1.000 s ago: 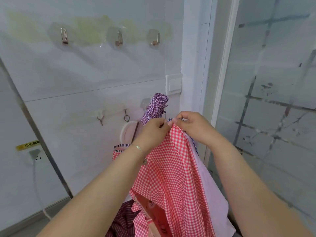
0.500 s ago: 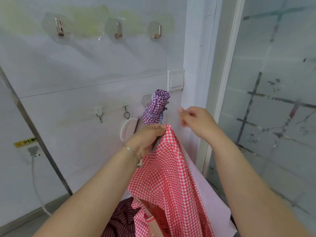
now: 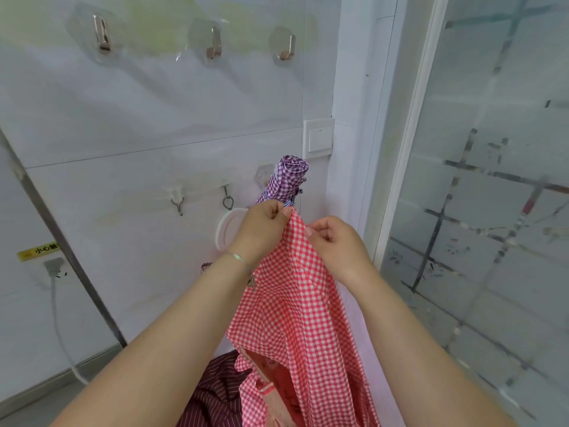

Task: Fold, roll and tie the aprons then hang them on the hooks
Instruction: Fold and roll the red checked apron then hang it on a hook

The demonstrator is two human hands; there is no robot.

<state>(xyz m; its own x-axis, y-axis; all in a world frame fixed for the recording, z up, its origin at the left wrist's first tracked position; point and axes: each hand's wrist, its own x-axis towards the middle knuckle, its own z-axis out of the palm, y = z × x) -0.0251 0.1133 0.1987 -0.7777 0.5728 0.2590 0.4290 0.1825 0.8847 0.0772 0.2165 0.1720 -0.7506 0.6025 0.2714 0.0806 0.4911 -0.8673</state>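
Note:
A red-and-white checked apron [image 3: 295, 309] hangs down in front of me, its pale lining showing along the right edge. My left hand [image 3: 261, 229] pinches its top corner, and my right hand [image 3: 334, 241] pinches the upper edge just beside it. Behind my hands a rolled, tied purple checked apron [image 3: 284, 180] hangs on a lower wall hook. Three metal hooks, left [image 3: 102, 35], middle [image 3: 214, 44] and right [image 3: 286, 46], sit high on the wall. Two small lower hooks, one [image 3: 177, 203] and another [image 3: 227, 198], hang bare.
A dark striped cloth [image 3: 215, 392] lies low beneath the red apron. A white round holder [image 3: 226, 229] is fixed to the wall by my left hand. A light switch [image 3: 318, 138] sits on the corner. Frosted glass [image 3: 492, 180] fills the right; a cable [image 3: 57, 303] runs down the left.
My right hand, which had let go and lifted away half a second ago, has come back and pinches the red apron's edge. My left hand has kept hold of the top corner.

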